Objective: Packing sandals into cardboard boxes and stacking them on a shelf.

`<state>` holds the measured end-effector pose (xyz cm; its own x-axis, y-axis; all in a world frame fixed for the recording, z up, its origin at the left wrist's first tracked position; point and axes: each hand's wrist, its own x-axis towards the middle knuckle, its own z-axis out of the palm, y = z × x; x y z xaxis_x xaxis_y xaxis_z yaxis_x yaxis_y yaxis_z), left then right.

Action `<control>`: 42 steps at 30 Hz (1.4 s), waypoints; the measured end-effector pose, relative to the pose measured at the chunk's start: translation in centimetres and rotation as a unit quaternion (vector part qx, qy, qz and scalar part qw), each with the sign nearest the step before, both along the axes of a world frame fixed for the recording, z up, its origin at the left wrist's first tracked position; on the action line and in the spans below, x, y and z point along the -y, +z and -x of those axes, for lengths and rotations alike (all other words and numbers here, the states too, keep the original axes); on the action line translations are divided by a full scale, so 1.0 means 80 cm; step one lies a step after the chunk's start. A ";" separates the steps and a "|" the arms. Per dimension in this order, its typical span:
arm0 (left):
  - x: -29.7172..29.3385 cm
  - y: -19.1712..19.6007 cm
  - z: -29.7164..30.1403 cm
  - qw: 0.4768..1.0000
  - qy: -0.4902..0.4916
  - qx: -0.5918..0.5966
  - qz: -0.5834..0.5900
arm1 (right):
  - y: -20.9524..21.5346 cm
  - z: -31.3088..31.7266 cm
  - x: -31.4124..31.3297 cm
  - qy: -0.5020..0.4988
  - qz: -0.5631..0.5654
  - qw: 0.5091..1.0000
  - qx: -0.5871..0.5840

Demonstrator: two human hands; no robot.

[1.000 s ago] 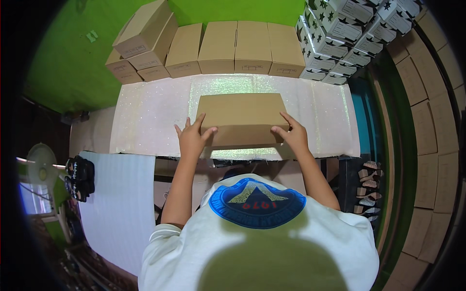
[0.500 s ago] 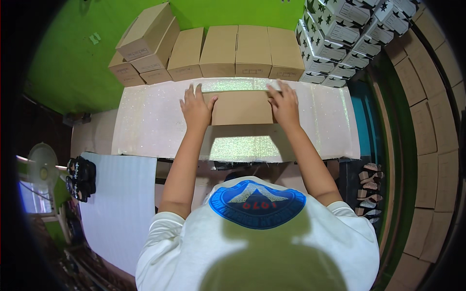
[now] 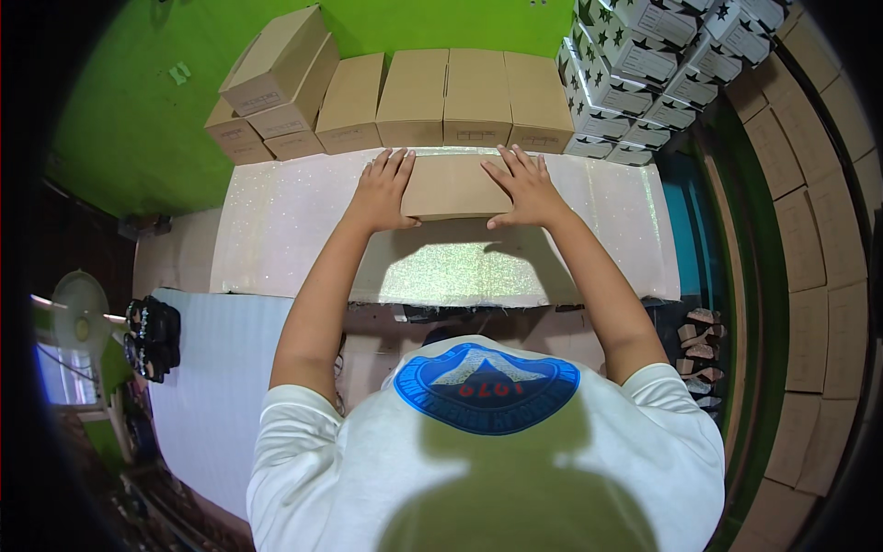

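Observation:
A plain brown cardboard box (image 3: 451, 187), closed, lies on the glittery pale tabletop (image 3: 285, 230). At its left end is my left hand (image 3: 384, 191), with the fingers reaching over the top and the thumb at the near edge. My right hand (image 3: 529, 190) grips the right end the same way, fingers spread across the top and thumb at the front edge. The underside of the box and its far side are hidden.
Behind the box stands a row of brown cardboard boxes (image 3: 412, 92), stacked at the left. White boxes with black stars (image 3: 635, 55) are piled at the back right. Black footwear (image 3: 154, 339) rests on a white side table (image 3: 230, 368). Several shoes (image 3: 701, 350) are at the right.
The box has shifted away from me, towards the row of boxes. My hands moved with it, and their thumbs are now at its near edge.

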<state>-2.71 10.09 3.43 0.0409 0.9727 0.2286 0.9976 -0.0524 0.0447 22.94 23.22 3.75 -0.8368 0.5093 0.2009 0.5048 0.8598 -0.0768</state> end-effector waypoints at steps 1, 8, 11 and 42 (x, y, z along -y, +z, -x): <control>-0.002 -0.003 0.002 1.000 -0.006 0.007 -0.010 | 0.000 0.002 -0.003 0.005 0.002 1.000 0.009; -0.009 0.006 -0.002 1.000 0.006 0.023 -0.002 | -0.008 0.005 -0.009 -0.001 -0.011 0.999 -0.036; -0.009 0.006 -0.003 1.000 0.009 0.022 -0.001 | -0.008 0.005 -0.009 0.001 -0.017 0.999 -0.047; 0.116 -0.006 -0.089 0.987 0.080 -0.078 -0.114 | 0.010 -0.099 0.101 0.027 -0.109 0.994 -0.001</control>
<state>4.44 0.82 2.94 -0.0564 0.8938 0.4449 0.9878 0.1148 -0.1053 30.86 15.15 4.52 -0.8610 0.4085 0.3029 0.4583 0.8814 0.1141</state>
